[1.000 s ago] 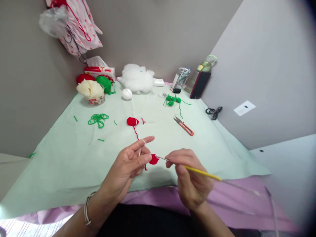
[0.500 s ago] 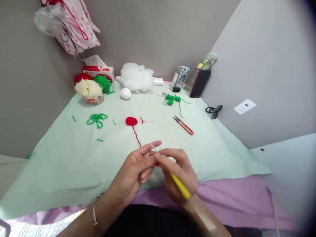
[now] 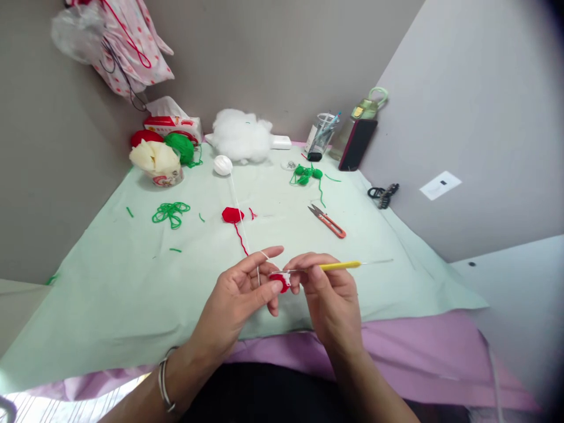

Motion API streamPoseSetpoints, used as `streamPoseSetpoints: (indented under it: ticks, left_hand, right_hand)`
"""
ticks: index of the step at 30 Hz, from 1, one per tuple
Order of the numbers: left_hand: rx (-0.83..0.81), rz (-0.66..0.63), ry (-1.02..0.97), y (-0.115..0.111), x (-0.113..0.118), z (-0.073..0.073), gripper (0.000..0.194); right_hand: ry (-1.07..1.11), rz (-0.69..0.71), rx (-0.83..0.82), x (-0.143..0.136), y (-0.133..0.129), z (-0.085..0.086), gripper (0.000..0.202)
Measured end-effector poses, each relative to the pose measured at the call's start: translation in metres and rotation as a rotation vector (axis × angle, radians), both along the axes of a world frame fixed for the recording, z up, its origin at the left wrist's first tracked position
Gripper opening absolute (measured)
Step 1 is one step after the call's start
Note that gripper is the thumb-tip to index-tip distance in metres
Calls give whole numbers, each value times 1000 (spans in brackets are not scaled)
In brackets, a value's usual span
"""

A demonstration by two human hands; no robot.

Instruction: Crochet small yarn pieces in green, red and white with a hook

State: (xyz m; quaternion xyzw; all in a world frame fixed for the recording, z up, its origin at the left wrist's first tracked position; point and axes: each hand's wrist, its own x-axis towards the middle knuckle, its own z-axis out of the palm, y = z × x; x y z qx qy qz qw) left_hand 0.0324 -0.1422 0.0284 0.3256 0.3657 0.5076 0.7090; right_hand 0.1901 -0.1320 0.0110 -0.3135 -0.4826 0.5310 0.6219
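Legible text, brands or numbers: none. Tissue box point(image 3: 159, 124), one: red-and-white printing with pale characters, too small to read. Tub point(image 3: 165, 177), one: red and dark printed marks on its side, unreadable. Clear cup point(image 3: 324, 140), one: white patch at its left side, any lettering indistinct. White wall plate point(image 3: 434, 189), one: small dark rectangle, no readable sign.

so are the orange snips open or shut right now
Open: the orange snips lie on the pale green cloth with their two pointed tips apart.
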Motion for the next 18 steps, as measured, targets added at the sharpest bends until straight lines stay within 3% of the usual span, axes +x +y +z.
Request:
streamPoseSetpoints:
  ticks: [4, 8, 18]
  left_hand:
    - [3, -18, 8, 0, -5, 1, 33]
    - [22, -32, 42, -1, -7, 1, 31]
    - [57, 65, 153, -1, -5, 5, 35]
  right_hand:
    - [71, 61, -45, 3, 2, 5, 18]
    - [31, 96, 12, 7, 1, 6, 19]
    - [-516, -56, 471, 15, -10, 14, 23]
